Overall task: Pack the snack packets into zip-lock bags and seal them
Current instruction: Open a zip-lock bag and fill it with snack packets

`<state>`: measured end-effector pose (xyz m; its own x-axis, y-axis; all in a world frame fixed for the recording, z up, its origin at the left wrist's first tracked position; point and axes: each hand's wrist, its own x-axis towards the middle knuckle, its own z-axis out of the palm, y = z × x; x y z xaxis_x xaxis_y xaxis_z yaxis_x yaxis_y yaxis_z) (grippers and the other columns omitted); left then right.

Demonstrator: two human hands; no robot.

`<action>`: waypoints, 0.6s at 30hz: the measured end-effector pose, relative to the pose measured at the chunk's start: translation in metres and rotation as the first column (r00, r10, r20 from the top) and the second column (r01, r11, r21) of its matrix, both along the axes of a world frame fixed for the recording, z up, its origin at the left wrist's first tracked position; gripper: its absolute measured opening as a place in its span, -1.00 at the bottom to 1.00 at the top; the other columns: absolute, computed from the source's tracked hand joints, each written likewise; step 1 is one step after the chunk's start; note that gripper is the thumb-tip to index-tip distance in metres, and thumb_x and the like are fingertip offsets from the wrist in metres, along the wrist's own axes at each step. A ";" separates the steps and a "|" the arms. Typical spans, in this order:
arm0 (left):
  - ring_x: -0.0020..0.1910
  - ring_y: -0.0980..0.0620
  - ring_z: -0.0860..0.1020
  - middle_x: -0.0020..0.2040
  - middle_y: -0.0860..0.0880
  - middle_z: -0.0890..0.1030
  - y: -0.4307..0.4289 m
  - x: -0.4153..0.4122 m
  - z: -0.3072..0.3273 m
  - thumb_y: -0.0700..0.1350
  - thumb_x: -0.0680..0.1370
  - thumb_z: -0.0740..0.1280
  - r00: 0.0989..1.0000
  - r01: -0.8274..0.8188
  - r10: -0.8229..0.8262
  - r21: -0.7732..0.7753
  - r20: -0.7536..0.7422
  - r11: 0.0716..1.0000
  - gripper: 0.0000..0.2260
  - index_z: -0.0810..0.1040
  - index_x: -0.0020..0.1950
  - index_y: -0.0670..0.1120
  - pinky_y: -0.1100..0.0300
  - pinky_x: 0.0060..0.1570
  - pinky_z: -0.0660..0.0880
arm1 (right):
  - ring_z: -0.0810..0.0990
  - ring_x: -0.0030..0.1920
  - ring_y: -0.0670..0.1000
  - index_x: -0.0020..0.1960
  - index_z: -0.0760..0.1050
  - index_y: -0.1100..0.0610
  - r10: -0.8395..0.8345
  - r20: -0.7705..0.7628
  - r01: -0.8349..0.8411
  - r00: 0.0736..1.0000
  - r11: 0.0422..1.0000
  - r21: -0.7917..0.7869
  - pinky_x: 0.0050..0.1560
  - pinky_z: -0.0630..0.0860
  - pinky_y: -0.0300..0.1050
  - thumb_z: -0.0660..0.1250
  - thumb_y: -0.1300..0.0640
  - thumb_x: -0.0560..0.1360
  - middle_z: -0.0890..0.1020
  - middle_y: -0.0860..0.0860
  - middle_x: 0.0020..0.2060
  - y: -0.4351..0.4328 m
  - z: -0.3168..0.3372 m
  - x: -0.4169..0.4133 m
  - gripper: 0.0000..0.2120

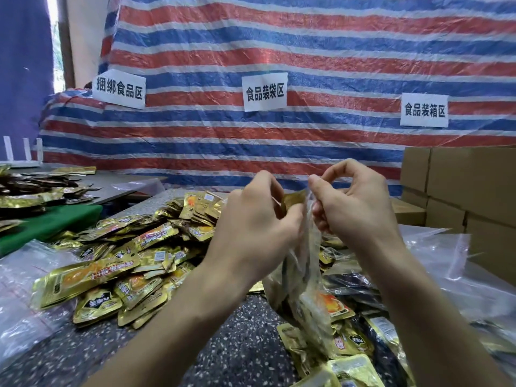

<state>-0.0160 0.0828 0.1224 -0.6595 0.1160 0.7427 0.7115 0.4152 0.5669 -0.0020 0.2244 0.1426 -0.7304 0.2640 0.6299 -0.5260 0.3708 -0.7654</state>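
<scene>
Zip-lock bag (303, 277): clear, part-filled, held up above speckled counter (237, 344).
Left hand (251, 219): fingers curled on bag's mouth edge.
Right hand (354, 202): pinching opposite edge.
Gold packet (291, 201): at bag mouth, between hands.
Snack packets (125, 269): loose heap on counter, left of bag.

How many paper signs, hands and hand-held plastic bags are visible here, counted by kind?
Paper signs: 3
Hands (left hand, right hand): 2
Plastic bag held in the hands: 1
Total: 6
</scene>
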 end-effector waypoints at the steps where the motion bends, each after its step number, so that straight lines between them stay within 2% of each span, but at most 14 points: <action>1: -0.40 0.05 0.61 -0.36 0.01 0.64 -0.003 0.000 0.003 0.11 0.56 0.36 1.000 0.005 -0.006 -0.092 -0.002 0.996 -0.73 0.52 -0.22 -0.05 -0.09 -0.35 0.56 | 0.53 -0.56 -0.15 -0.01 0.47 0.21 -0.008 0.001 0.008 1.000 1.000 -0.013 -0.54 0.42 -0.31 0.36 0.17 0.59 0.58 -0.04 -0.55 0.001 0.000 -0.001 -0.89; 3: -0.42 -0.03 0.59 -0.38 -0.03 0.63 -0.013 0.001 0.012 0.28 0.60 0.16 0.998 0.068 -0.062 -0.300 0.032 0.951 -0.48 0.56 -0.27 -0.11 -0.12 -0.35 0.53 | 0.54 -0.56 -0.15 -0.04 0.47 0.17 -0.046 -0.009 0.046 0.999 0.998 -0.042 -0.54 0.42 -0.33 0.36 0.15 0.60 0.59 -0.06 -0.54 0.004 0.000 -0.001 -0.89; 5: -0.34 -0.04 0.62 -0.29 -0.04 0.67 -0.027 0.003 0.020 0.42 0.53 0.04 0.979 0.199 -0.146 -0.479 0.145 0.855 -0.35 0.64 -0.23 -0.08 -0.08 -0.28 0.55 | 0.55 -0.56 -0.14 -0.05 0.48 0.14 -0.082 0.004 0.082 0.997 0.996 -0.046 -0.54 0.41 -0.33 0.36 0.13 0.60 0.60 -0.06 -0.54 0.007 0.000 -0.003 -0.89; 7: -0.23 0.12 0.62 -0.21 0.08 0.68 -0.041 0.002 0.025 0.44 0.45 0.18 0.955 0.286 -0.178 -0.582 0.236 0.761 -0.44 0.70 -0.18 0.00 0.08 -0.21 0.57 | 0.56 -0.55 -0.13 -0.04 0.49 0.15 -0.091 0.051 0.093 0.995 0.995 -0.039 -0.53 0.41 -0.33 0.35 0.11 0.60 0.61 -0.06 -0.54 0.007 -0.002 -0.003 -0.88; 9: -0.07 0.24 0.55 -0.11 0.18 0.62 -0.050 -0.004 0.028 0.29 0.44 0.35 0.973 0.219 -0.111 -0.655 0.202 0.724 -0.70 0.68 -0.17 0.08 0.12 0.02 0.52 | 0.57 -0.54 -0.12 -0.04 0.50 0.16 -0.086 0.080 0.090 0.993 0.994 -0.056 -0.53 0.41 -0.33 0.35 0.10 0.60 0.61 -0.05 -0.54 0.005 -0.003 -0.003 -0.87; 11: 0.05 0.23 0.48 0.03 0.18 0.53 -0.057 -0.010 0.030 0.13 0.48 0.42 0.991 0.106 -0.028 -0.651 0.128 0.752 -0.89 0.63 -0.19 0.14 0.09 0.17 0.45 | 0.55 -0.54 -0.14 -0.06 0.52 0.15 -0.097 0.078 0.103 0.992 0.992 -0.071 -0.52 0.41 -0.32 0.37 0.09 0.59 0.60 -0.05 -0.54 0.003 -0.002 -0.002 -0.87; 14: 0.12 0.08 0.50 0.12 0.08 0.54 -0.062 -0.016 0.031 0.02 0.55 0.39 0.990 -0.018 0.089 -0.533 0.107 0.846 -0.90 0.59 -0.16 0.12 0.02 0.17 0.48 | 0.48 -0.54 -0.19 -0.15 0.59 0.12 -0.157 0.033 0.159 0.987 0.986 -0.059 -0.50 0.42 -0.28 0.44 0.06 0.53 0.57 -0.05 -0.53 0.003 0.004 0.003 -0.85; 16: 0.06 0.01 0.57 0.10 0.02 0.59 -0.063 -0.019 0.029 -0.03 0.58 0.37 0.986 -0.078 0.130 -0.413 0.101 0.908 -0.91 0.60 -0.12 0.07 -0.02 0.12 0.53 | 0.46 -0.52 -0.21 -0.26 0.62 0.15 -0.200 -0.020 0.199 0.980 0.980 -0.015 -0.50 0.41 -0.35 0.50 0.08 0.45 0.58 -0.03 -0.52 0.003 0.008 0.008 -0.82; 18: -0.12 -0.06 0.66 0.02 -0.06 0.62 -0.063 -0.022 0.029 -0.11 0.59 0.37 0.987 -0.074 0.109 -0.265 0.121 0.961 -0.91 0.59 -0.12 0.00 -0.07 0.00 0.61 | 0.45 -0.51 -0.22 -0.32 0.61 0.15 -0.181 -0.014 0.181 0.983 0.982 0.055 -0.43 0.43 -0.32 0.52 0.09 0.39 0.59 0.02 -0.49 0.002 0.012 0.013 -0.81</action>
<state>-0.0384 0.0195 0.1511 -0.7669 0.2271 0.6002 0.5891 0.6200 0.5182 0.0107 0.2264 0.1546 -0.6681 0.3560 0.6534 -0.4528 0.5023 -0.7367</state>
